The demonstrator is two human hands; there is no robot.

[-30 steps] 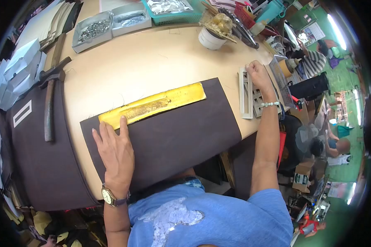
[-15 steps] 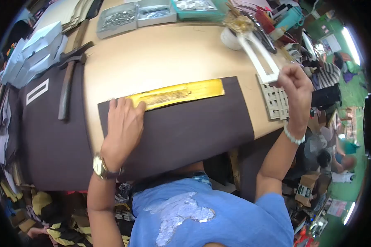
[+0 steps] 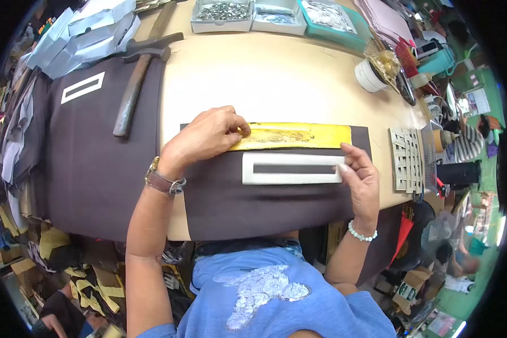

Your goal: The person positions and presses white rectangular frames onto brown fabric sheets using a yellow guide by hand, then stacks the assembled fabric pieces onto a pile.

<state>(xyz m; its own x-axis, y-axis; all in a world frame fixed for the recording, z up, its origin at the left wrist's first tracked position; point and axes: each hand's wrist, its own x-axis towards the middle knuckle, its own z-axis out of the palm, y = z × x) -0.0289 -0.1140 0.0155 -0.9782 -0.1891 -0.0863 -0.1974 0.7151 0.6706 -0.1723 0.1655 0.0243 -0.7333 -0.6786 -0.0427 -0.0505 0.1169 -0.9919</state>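
A dark fabric panel (image 3: pixel 276 203) lies on the table in front of me. Along its upper edge runs a stained yellow strip (image 3: pixel 298 136). My left hand (image 3: pixel 211 132) is at the strip's left end, fingers curled and closed on it; the fingertips partly hide that end. Just below the strip, my right hand (image 3: pixel 361 179) pinches the right end of a white rectangular frame (image 3: pixel 293 179) with a long slot. The frame is over the dark fabric; whether it touches the fabric I cannot tell.
At left, a hammer (image 3: pixel 134 93) lies on another dark fabric piece (image 3: pixel 96 169) bearing a white frame (image 3: pixel 83 88). Trays of small metal parts (image 3: pixel 222 14) stand at the back. A white pot (image 3: pixel 370 76) and a slotted pale sheet (image 3: pixel 407 160) are at right.
My right hand has brought the white frame from beside the pot down and left over the dark fabric. My left hand has gone from lying flat to curled at the strip. The view has shifted.
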